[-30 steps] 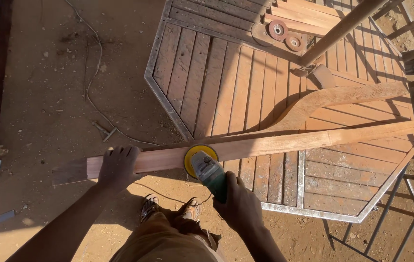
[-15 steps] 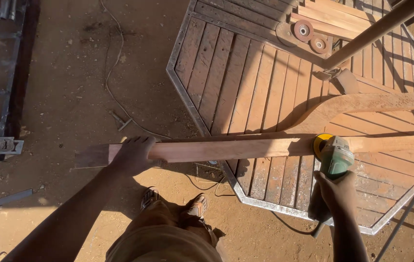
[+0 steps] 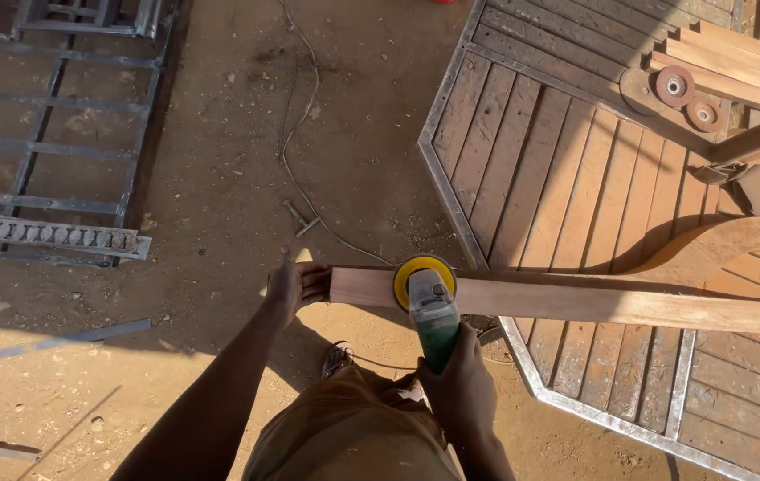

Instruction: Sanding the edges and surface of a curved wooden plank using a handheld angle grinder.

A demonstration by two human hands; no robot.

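A long wooden plank (image 3: 612, 305) runs level from my left hand out to the right edge of the view. My left hand (image 3: 294, 287) grips the plank's left end. My right hand (image 3: 460, 383) holds a green angle grinder (image 3: 433, 313) by its body. The grinder's yellow sanding disc (image 3: 424, 268) rests flat on the plank, close to the left end. The grinder's cable runs back under my arm.
An octagonal wooden slat panel with a metal rim (image 3: 457, 212) lies under the plank on the right. Two spare discs (image 3: 688, 100) sit on a wooden piece at the upper right. Metal grilles (image 3: 50, 178) lie at the left, and a cable (image 3: 295, 125) trails over the dirt floor.
The grinder has moved back along the plank from its right part to near the left end. The view has shifted, and my left hand now sits at the very end.
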